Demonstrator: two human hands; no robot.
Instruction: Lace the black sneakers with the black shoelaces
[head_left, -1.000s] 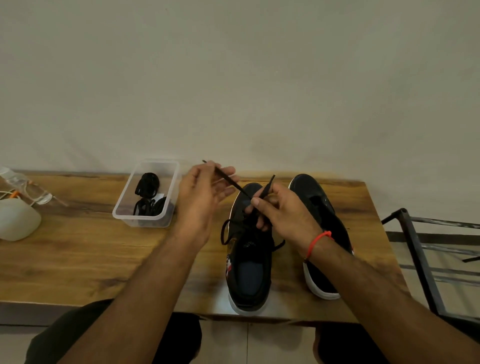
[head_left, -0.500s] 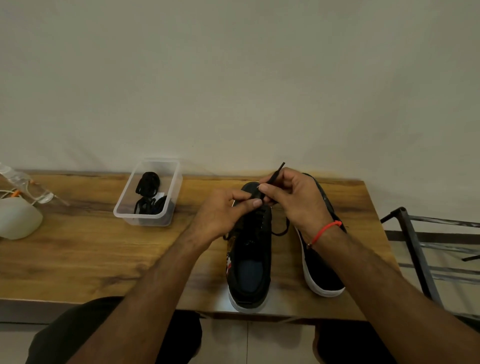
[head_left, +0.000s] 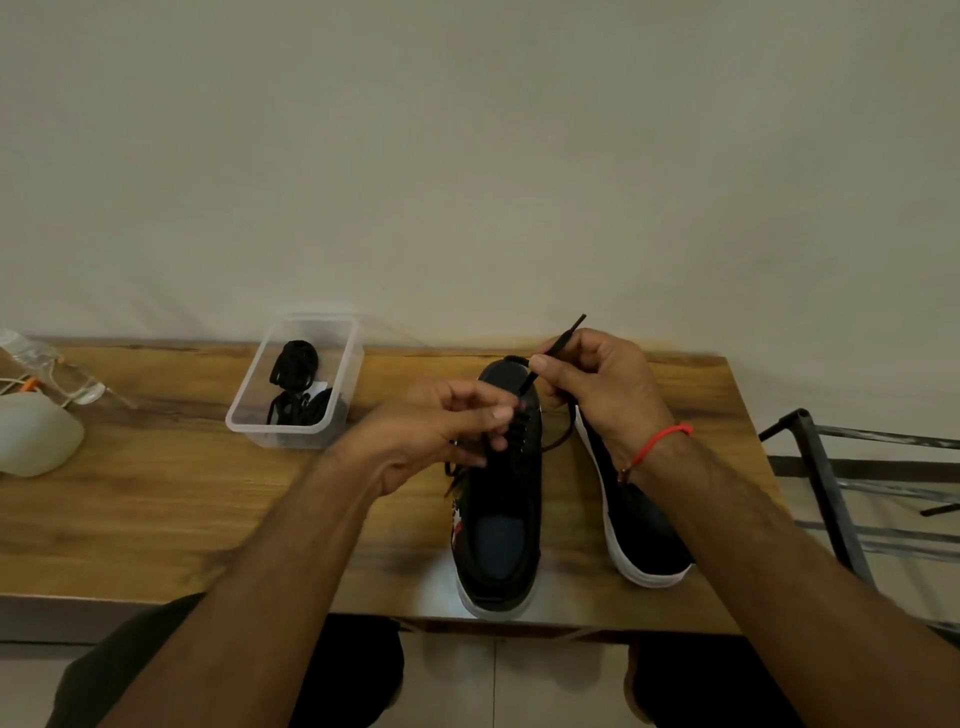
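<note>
Your right hand has its fingers pinched on one end of the black shoelace, the stiff tip sticking up and away past your knuckles, above the toe of the left sneaker. Your left hand hovers over that sneaker's eyelet rows with thumb and fingertips curled together at the lace there; motion blur keeps you from telling whether they truly clamp it. A slack loop of the lace hangs off the sneaker's right side, between the two shoes. A red thread band circles your right wrist.

The left sneaker stands near the bench's front edge, toe pointing to the back edge, heel toward you. The right sneaker sits just beside it toward the right edge, partly under your right forearm, white sole showing.

Toward the back edge, left of your hands, a clear plastic tub holds more coiled black laces. At the far left edge lie a pale rounded object and a clear plastic piece. A dark metal rack stands off the right edge
</note>
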